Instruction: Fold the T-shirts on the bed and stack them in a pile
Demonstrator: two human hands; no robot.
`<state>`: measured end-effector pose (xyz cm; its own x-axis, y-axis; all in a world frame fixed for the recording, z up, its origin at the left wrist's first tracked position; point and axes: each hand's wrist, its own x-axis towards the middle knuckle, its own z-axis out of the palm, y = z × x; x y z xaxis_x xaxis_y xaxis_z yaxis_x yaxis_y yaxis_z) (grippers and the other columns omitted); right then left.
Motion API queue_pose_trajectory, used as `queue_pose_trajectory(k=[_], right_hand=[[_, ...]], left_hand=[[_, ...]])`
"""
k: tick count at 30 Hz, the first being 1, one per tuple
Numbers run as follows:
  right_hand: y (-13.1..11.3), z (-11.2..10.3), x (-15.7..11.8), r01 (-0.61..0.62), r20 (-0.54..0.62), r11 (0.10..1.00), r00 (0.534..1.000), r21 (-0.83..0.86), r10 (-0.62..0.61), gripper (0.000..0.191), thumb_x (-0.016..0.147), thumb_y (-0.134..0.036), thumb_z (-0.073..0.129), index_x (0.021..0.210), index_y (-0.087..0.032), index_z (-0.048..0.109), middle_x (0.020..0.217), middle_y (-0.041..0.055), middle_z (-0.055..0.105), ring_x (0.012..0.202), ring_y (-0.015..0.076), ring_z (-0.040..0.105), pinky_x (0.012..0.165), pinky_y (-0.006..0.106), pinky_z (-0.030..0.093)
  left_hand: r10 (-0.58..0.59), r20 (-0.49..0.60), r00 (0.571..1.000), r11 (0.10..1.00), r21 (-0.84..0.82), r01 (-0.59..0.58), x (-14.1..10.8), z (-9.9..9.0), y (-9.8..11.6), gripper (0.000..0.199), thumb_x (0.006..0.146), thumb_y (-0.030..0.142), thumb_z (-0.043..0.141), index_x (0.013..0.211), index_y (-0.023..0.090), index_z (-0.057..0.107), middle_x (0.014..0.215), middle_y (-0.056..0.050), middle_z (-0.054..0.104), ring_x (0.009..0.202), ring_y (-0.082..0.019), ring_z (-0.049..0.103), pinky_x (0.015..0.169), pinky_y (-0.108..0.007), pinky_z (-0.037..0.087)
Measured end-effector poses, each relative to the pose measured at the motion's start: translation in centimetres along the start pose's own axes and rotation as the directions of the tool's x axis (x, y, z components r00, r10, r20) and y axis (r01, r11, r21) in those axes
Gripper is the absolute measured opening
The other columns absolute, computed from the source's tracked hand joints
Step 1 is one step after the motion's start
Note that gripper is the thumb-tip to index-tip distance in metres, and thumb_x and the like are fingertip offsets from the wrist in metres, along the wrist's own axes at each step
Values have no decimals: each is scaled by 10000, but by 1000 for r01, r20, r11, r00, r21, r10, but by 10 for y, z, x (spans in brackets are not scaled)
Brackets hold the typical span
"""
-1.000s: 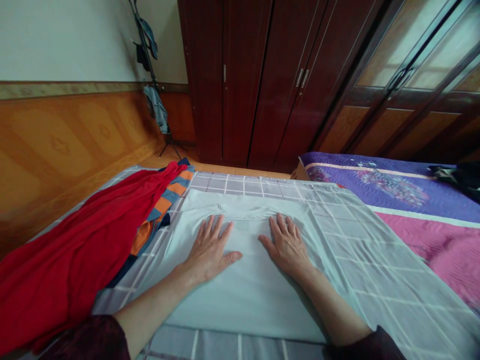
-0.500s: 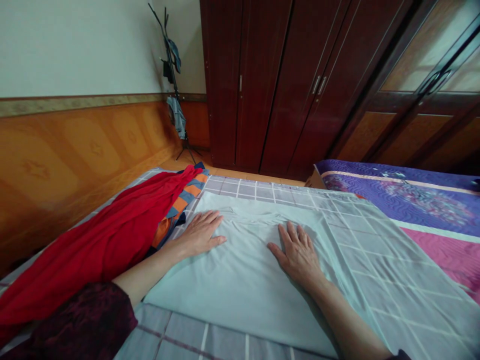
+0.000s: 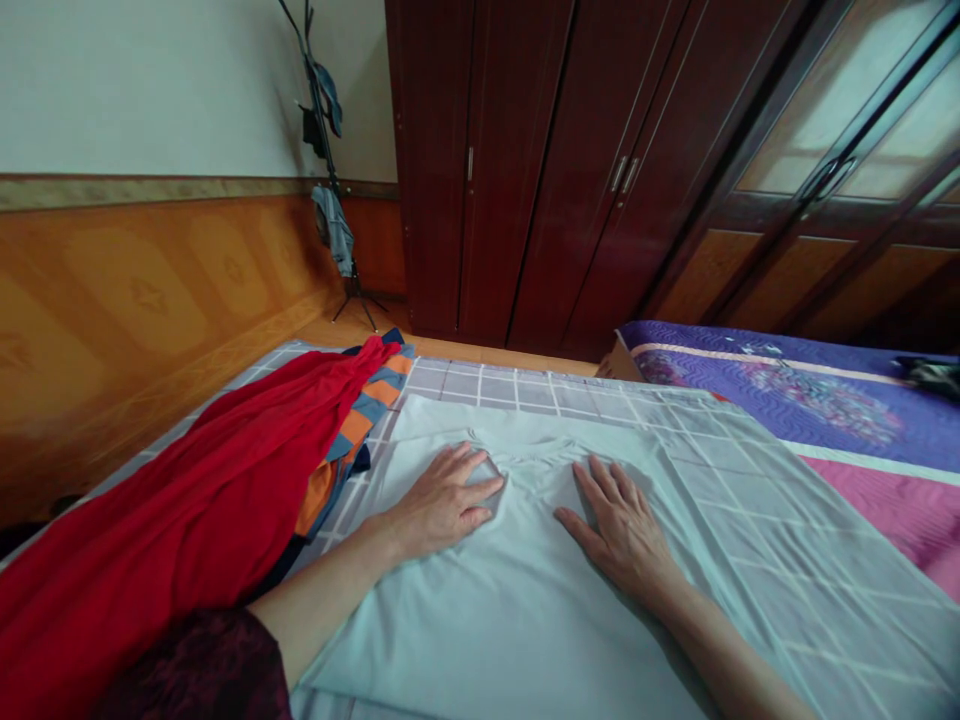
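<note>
A pale mint shirt (image 3: 517, 600) is spread on the bed, with soft creases between my hands and around what looks like its neckline. On its left part rests my left hand (image 3: 446, 500), palm down, fingers apart. My right hand (image 3: 619, 520) lies flat on the right part, fingers spread and thumb pointing inward. Neither hand grips the cloth. Thin folds of the shirt run along the right, beyond my right hand.
A red cloth (image 3: 217, 470) lies along the left over an orange and grey striped cloth (image 3: 367, 400). Under everything is a grey checked bedsheet (image 3: 487, 380). Farther off are a purple-covered bed (image 3: 750, 370), a dark red wardrobe (image 3: 517, 180) and a coat stand (image 3: 322, 130).
My left hand has slid right across the shirt, closer to my right hand, and the cloth between them has creased. My right hand stays flat on the shirt. The view has shifted slightly.
</note>
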<state>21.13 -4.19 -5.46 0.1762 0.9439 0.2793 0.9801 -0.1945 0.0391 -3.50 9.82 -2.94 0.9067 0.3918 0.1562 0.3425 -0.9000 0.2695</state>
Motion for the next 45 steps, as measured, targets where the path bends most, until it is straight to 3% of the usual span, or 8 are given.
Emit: queue_pose_trajectory(k=[5,10,17,22,27,32,39,45], right_hand=[[2,-1,2,3,17,1000,1000,2,-4,649,898,-561,383,1370,-120,441,1438,163,381,1334,378,286,1027,520,346],[-1,-3,3,-29,57,1000,998,-1,29,664,900,-570,378,1377,-111,430,1442,157,381,1341,352,290,1045,497,336],[-13,-25,8,-21,206,997,978,-70,35,594,897,-492,434,1361,-121,446,1426,190,394,1315,346,351,1017,511,349],[-70,-58,35,109,231,993,966,41,-115,558,919,-448,405,1378,-131,424,1459,171,347,1342,316,315,1053,501,307],[-120,-45,52,166,188,972,962,164,-196,437,933,-356,420,1304,-136,490,1358,145,486,1258,265,427,1027,433,349],[-123,-29,46,138,41,972,988,189,-148,331,936,-301,423,1198,-138,540,1198,130,556,1112,237,499,962,381,392],[-122,-48,60,230,201,964,946,136,-254,295,902,-288,482,1143,-146,577,1139,112,578,1034,253,516,898,384,436],[-118,-32,65,247,156,951,948,187,-277,443,887,-229,458,1309,-97,480,1333,138,497,1193,262,442,1012,405,375]], left_hand=[[-128,-40,991,992,5,129,-1,-6,-5,708,804,545,575,1382,175,403,1455,-148,367,1377,-337,240,1125,-539,170],[-177,-58,982,984,-20,176,-3,-5,-8,802,800,697,444,1352,116,429,1429,-181,397,1357,-359,272,1112,-544,179],[-199,-80,977,980,-8,199,-6,1,-15,778,819,645,468,1375,105,394,1473,-193,324,1387,-372,190,1109,-563,158],[-197,-161,967,979,15,202,-7,-3,-17,633,882,537,443,1362,127,399,1464,-175,351,1380,-331,240,1116,-537,160],[-216,-185,959,973,37,227,-9,4,-22,505,915,423,430,1344,156,412,1432,-146,411,1358,-303,298,1115,-519,187],[-224,-165,960,972,39,233,-8,9,-24,550,894,458,464,1350,153,422,1438,-148,398,1354,-333,286,1112,-532,189],[-223,-151,963,971,49,233,-7,7,-24,540,879,454,485,1372,244,416,1442,-106,388,1347,-357,276,1101,-566,185],[-155,-132,979,983,76,166,-5,5,-27,499,914,356,428,1383,187,400,1485,-90,346,1393,-274,220,1141,-522,140]])
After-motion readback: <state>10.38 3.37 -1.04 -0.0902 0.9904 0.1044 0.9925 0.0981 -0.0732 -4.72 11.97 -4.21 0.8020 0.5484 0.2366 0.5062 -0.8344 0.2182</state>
